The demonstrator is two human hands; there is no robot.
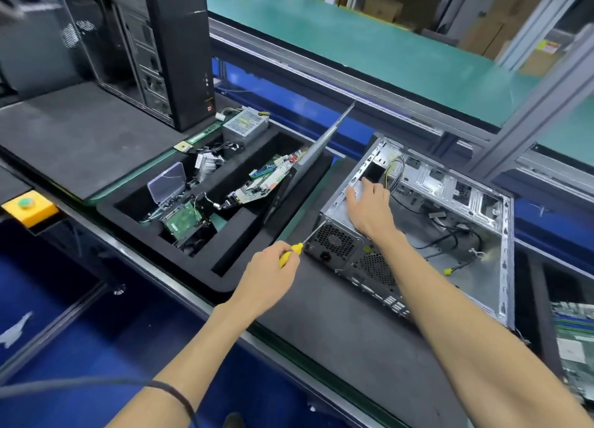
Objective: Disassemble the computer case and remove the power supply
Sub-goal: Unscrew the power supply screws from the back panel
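Power supply (345,222) under right hand (369,205) | left hand (268,275) grips screwdriver (303,242)

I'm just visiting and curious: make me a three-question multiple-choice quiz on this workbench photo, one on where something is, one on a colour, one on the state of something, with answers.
1. Where does the right hand rest?
A. on the power supply inside the open computer case
B. in the foam tray
C. on the green conveyor belt

2. What colour is the handle of the screwdriver?
A. red
B. yellow
C. blue

3. What is the state of the computer case?
A. closed, standing upright
B. lying on its side, side panel off
C. wrapped in plastic

Answers:
1 A, the hand lies on the grey box at the case's near left corner.
2 B, yellow shows in the grip of the left hand.
3 B, its inside, with loose cables, is open to view from above.
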